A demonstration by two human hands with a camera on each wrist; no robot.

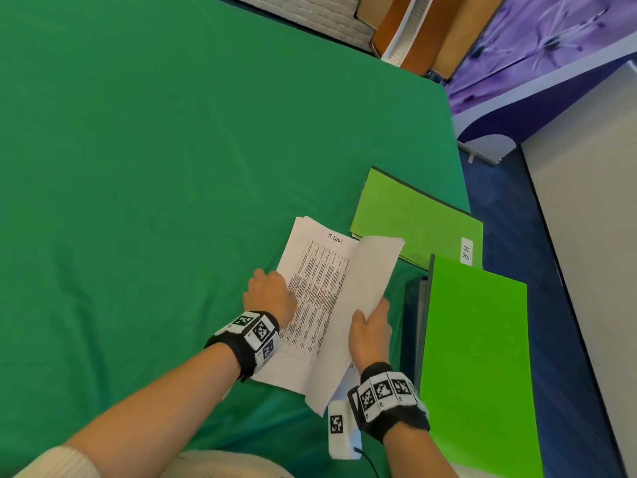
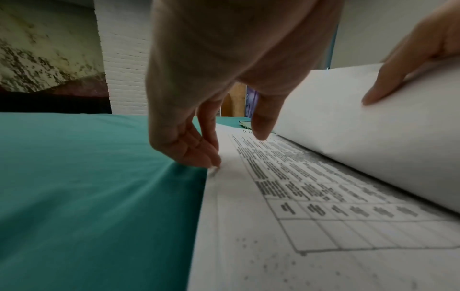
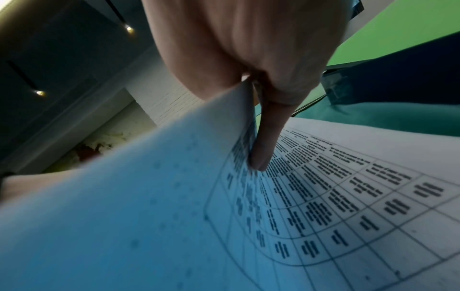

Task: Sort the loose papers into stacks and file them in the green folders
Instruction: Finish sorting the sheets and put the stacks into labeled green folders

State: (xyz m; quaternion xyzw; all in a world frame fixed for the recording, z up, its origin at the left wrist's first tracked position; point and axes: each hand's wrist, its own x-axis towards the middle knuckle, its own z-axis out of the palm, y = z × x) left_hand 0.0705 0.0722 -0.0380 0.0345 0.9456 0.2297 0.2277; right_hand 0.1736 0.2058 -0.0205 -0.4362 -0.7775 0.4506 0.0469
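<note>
Two hands at work on a green cloth (image 1: 144,160) that covers the whole surface. From the head view, the paper stack (image 1: 312,305) lies near the right side, top page a printed table headed "IT LOGS". The left hand (image 1: 270,294) sits at the stack's left edge, fingers curled down onto it. The right hand (image 1: 370,331) holds a lifted sheet (image 1: 362,288) up off the stack, blank side showing, thumb on top. Just right of the papers a folder (image 1: 410,219) lies flat with an "HR" label; nearer, a second folder (image 1: 479,357) stands open at the cloth's right edge, over a dark blue floor (image 1: 537,257). Far off, a white brick wall (image 1: 320,15), brown boards, and a purple flowered panel (image 1: 537,39).

Left wrist view now: the left hand (image 2: 224,59) points down, fingertips (image 2: 209,159) bunched together and pressing right on the stack's edge where paper meets cloth (image 2: 87,177), thumb hovering over the print. The sheet (image 2: 361,128) curves up on the right with right-hand fingers on it. White brick behind.

Right wrist view: the right hand (image 3: 248,49) pinches the sheet (image 3: 124,196), thumb on one face, fingers on the other, above the table page (image 3: 361,196). Green folder (image 3: 398,29) beyond, a dark ceiling with two small lights on the left.
</note>
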